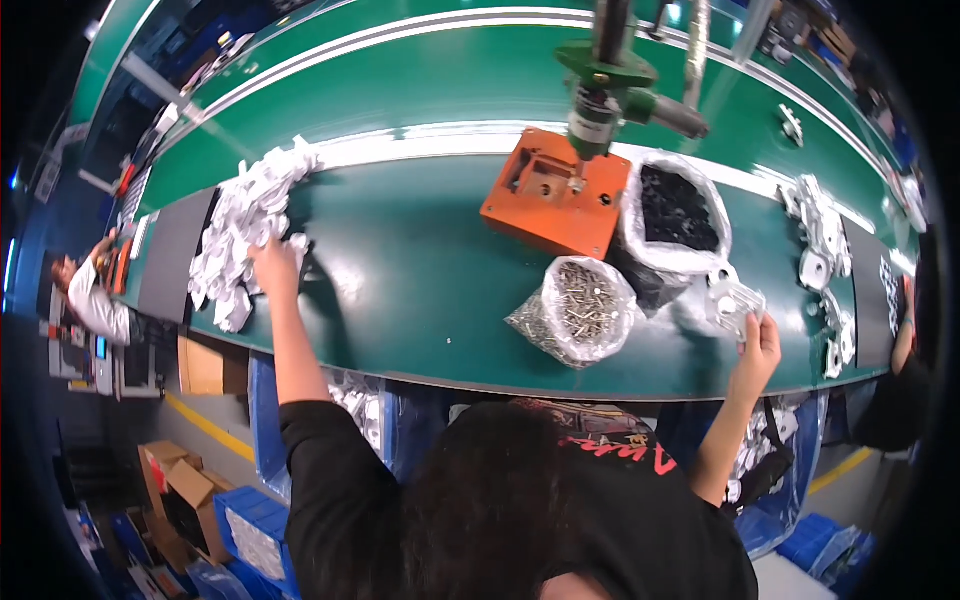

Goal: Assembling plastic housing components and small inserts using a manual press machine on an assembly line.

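Observation:
My left hand [276, 264] reaches into a heap of white plastic parts [235, 225] on the left of the green bench. Its fingers bend around one of these parts, their tips partly hidden among the pieces. Off to the right, my right hand [760, 345] pinches a white plastic part [735, 304] by its near edge, just above the bench. Beside that part stands a lined bag of small black pieces [685, 210]. A clear bag of metal screws [583, 305] sits nearer the middle.
An orange fixture block [550, 225] stands under a green-and-black press head [597, 110]. More white parts [822, 240] lie at the right. Blue lined bins [270, 420] are below the front edge [430, 383]. Other people [95, 300] work at both ends.

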`<state>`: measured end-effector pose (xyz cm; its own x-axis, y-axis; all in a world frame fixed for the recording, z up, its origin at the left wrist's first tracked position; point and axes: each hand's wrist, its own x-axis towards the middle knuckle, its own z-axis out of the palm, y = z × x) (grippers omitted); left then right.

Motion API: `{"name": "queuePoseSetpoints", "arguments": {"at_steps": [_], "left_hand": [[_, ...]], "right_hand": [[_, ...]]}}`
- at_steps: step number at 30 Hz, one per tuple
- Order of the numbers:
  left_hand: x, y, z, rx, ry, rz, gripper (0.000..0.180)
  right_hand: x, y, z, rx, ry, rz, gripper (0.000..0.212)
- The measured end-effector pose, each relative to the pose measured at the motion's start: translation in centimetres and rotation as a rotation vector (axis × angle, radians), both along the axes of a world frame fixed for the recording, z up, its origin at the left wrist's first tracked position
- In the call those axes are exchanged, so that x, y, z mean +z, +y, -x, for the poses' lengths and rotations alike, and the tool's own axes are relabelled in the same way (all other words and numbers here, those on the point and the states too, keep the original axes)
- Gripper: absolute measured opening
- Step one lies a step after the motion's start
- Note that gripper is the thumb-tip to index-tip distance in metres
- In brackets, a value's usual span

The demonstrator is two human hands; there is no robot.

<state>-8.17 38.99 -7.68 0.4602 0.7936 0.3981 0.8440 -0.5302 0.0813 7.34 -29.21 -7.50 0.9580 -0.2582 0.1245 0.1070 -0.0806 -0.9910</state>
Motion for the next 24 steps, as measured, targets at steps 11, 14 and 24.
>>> {"name": "queuePoseSetpoints", "arguments": {"at_steps": [11, 14, 24], "left_hand": [[6.1, -19.2, -6.6, -1.088, -1.194, 1.302, 0.023], [8.3, -28.0, -8.3, -1.353, -1.087, 1.582, 0.016], [8.6, -36.2, -7.3, -1.471, -1.015, 1.7, 0.013]], "right_hand": [[3.5, 9.9, 4.1, 0.699, 0.196, -0.606, 0.032], [5.2, 13.8, 4.3, 0.811, 0.144, -0.613, 0.033], [6.5, 14.8, 5.5, 0.819, 0.211, -0.822, 0.024]]}}
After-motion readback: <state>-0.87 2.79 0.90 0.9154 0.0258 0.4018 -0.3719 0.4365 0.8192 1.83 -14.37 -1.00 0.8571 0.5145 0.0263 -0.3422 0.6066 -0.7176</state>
